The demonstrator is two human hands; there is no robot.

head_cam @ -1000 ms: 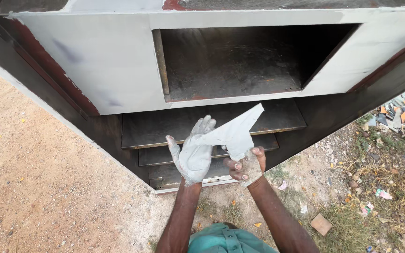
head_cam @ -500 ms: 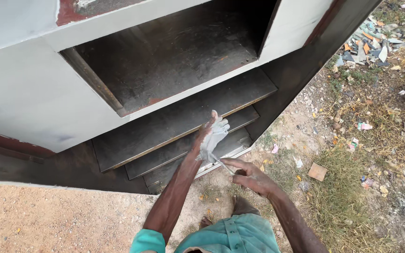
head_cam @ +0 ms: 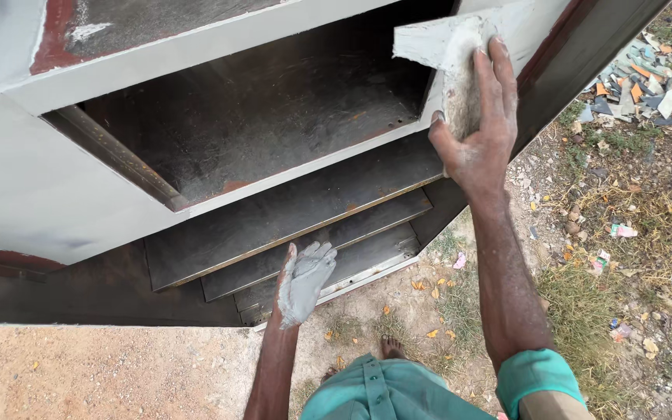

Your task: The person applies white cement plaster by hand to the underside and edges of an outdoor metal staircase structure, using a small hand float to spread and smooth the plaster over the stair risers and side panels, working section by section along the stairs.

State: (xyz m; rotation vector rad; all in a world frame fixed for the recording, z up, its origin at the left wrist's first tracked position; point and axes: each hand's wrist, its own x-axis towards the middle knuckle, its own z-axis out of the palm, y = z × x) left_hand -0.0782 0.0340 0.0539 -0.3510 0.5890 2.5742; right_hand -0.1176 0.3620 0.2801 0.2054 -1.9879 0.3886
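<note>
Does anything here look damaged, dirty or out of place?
The left hand is coated in grey paste. The grey metal cabinet shows reddish bare patches at its top edge. Broken coloured scraps litter the ground at upper right.

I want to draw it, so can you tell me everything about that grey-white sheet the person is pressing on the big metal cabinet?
The sheet is a flat, stiff-looking piece with a pointed left corner, smeared with pale grey paste. The right hand presses it flat against the grey cabinet, up beside the dark open compartment, fingers spread over its middle. Its right part is hidden under the hand. The left hand, coated in the same paste, hangs lower, away from it.
</note>
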